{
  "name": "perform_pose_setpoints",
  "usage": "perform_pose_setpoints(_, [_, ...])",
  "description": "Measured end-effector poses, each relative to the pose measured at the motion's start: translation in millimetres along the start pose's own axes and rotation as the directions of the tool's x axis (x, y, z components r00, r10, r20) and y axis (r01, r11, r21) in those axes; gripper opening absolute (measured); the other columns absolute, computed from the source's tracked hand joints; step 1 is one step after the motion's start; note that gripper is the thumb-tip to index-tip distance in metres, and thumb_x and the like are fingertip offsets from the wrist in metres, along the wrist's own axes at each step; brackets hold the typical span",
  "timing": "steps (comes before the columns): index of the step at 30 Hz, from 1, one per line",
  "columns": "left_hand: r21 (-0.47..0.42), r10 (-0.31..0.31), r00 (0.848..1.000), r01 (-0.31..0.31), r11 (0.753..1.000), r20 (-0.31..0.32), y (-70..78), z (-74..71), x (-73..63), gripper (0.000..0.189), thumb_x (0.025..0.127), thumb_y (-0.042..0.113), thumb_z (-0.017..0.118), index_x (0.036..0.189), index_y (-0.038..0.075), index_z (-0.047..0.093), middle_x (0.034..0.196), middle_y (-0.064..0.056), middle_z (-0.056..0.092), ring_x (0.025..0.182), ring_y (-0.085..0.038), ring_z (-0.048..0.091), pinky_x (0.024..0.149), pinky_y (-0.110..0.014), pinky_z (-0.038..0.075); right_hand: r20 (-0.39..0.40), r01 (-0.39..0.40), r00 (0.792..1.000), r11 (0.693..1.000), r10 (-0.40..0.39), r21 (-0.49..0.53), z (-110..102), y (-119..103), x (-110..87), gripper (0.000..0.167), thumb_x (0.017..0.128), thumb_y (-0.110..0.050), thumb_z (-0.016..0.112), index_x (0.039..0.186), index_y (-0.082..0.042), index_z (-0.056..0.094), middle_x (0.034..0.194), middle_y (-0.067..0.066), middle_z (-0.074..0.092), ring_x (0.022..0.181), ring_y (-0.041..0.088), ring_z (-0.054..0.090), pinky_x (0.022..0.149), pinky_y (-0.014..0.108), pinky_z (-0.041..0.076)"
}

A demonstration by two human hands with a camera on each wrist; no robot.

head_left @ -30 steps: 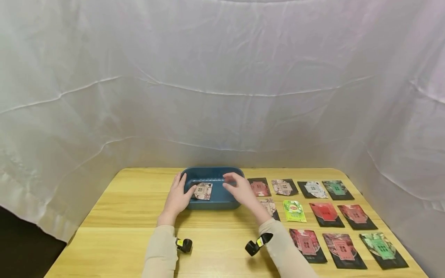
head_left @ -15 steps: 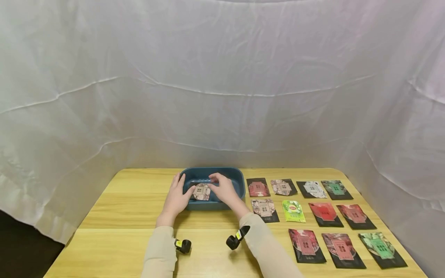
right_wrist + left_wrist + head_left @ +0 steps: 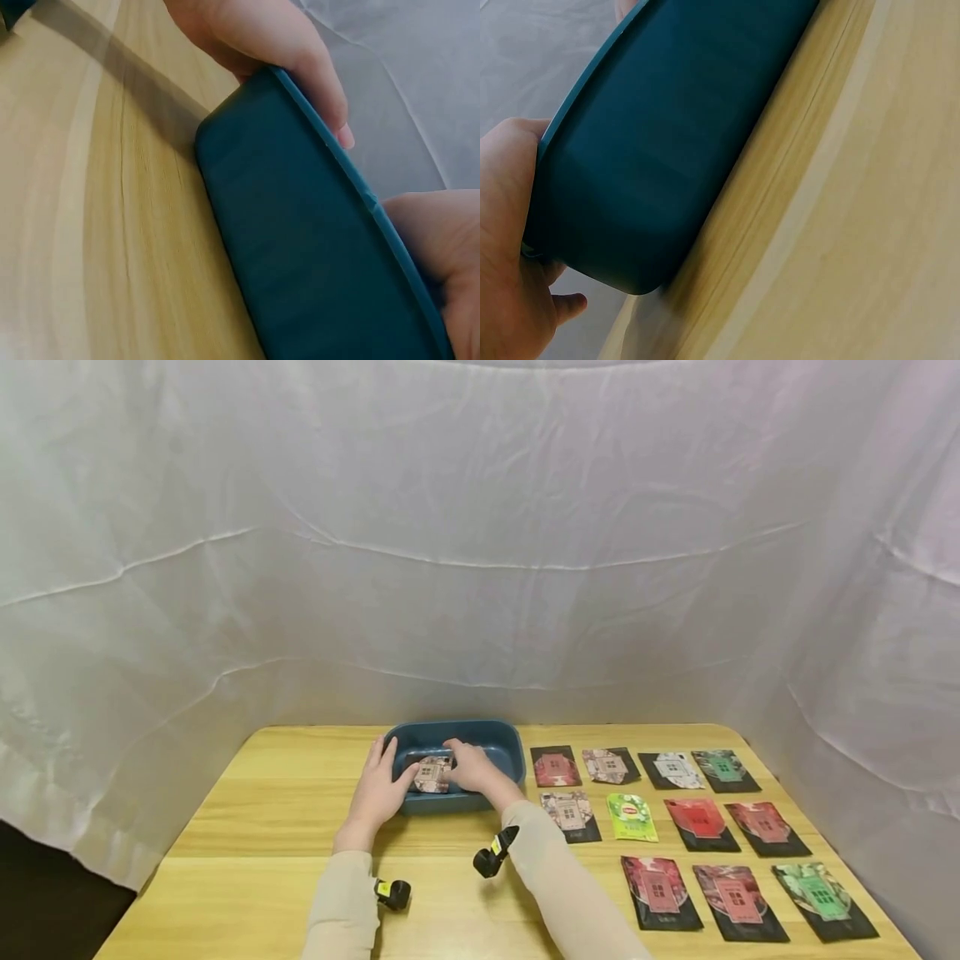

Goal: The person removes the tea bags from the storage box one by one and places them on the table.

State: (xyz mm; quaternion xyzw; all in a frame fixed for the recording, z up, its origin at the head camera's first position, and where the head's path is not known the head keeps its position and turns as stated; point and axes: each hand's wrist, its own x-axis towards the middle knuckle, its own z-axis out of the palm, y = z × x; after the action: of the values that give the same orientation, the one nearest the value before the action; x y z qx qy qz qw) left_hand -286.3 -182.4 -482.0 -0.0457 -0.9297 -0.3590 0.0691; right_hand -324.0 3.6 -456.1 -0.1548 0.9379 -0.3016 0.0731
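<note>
A blue plastic bin (image 3: 457,804) stands at the far middle of the table in the head view, with a patterned sachet (image 3: 431,774) lying inside near its left end. My left hand (image 3: 377,789) grips the bin's left wall, thumb over the rim and fingers along the outside. Over the front rim reaches my right hand (image 3: 480,774), its thumb at the sachet's right edge and its fingers spread apart from the thumb. The left wrist view shows the left hand (image 3: 506,225) at the bin's end. In the right wrist view the right hand's fingertips are hidden behind the bin wall.
Several flat sachets lie in rows on the right of the table, among them a green and yellow one (image 3: 632,817), a red one (image 3: 702,822) and a patterned one (image 3: 572,816) close to the bin. A grey curtain (image 3: 480,610) hangs behind the table.
My right hand has moved left and down into the bin, from its right side to the sachet. The left hand has stayed on the bin's left wall; the bin looks almost unmoved.
</note>
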Motion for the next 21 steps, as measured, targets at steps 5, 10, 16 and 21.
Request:
perform_pose_setpoints(5, [0.005, 0.001, 1.0, -0.001, 1.0, 0.006, -1.8, 1.0, 1.9, 0.077, 0.099, 0.048, 0.049, 0.157, 0.008, 0.019, 0.165, -0.017, 0.003, 0.152, -0.038, 0.006, 0.119, -0.06, 0.02, -0.004, -0.014, 1.0, 1.0, 0.014, -0.026, 1.4, -0.7, 5.0, 0.064, 0.089, -0.027, 0.071, 0.145, -0.009, 0.044, 0.146, 0.016, 0.049, 0.141, 0.041, 0.034, 0.111, 0.058, 0.036])
perform_pose_setpoints(10, [0.001, 0.006, 1.0, -0.006, 1.0, 0.005, -1.3, 2.2, 1.7, 0.076, 0.099, 0.048, 0.049, 0.157, 0.008, 0.019, 0.165, -0.017, 0.004, 0.152, -0.038, 0.006, 0.119, -0.059, 0.021, 0.035, -0.024, 0.999, 0.998, 0.026, -0.052, 5.3, 2.3, 7.3, 0.069, 0.087, -0.031, 0.072, 0.147, -0.011, 0.043, 0.149, 0.013, 0.047, 0.145, 0.039, 0.029, 0.114, 0.059, 0.032])
perform_pose_setpoints(16, [-0.002, 0.004, 1.0, -0.004, 1.0, -0.01, 0.1, 0.2, 0.8, 0.076, 0.099, 0.046, 0.051, 0.156, 0.006, 0.02, 0.165, -0.018, 0.005, 0.152, -0.039, 0.007, 0.119, -0.06, 0.02, 0.042, -0.002, 0.999, 0.996, 0.006, -0.084, 6.4, 1.1, 8.9, 0.071, 0.085, -0.027, 0.075, 0.147, -0.012, 0.043, 0.149, 0.014, 0.047, 0.146, 0.038, 0.029, 0.114, 0.06, 0.031])
perform_pose_setpoints(21, [0.001, 0.009, 1.0, -0.009, 1.0, -0.017, 0.3, 0.6, 0.9, 0.076, 0.099, 0.046, 0.051, 0.156, 0.006, 0.021, 0.164, -0.018, 0.007, 0.152, -0.039, 0.008, 0.119, -0.059, 0.021, 0.03, 0.026, 0.999, 0.987, -0.022, -0.158, 7.8, 1.0, 9.8, 0.068, 0.084, -0.022, 0.077, 0.144, -0.012, 0.047, 0.143, 0.015, 0.05, 0.138, 0.039, 0.039, 0.109, 0.057, 0.038])
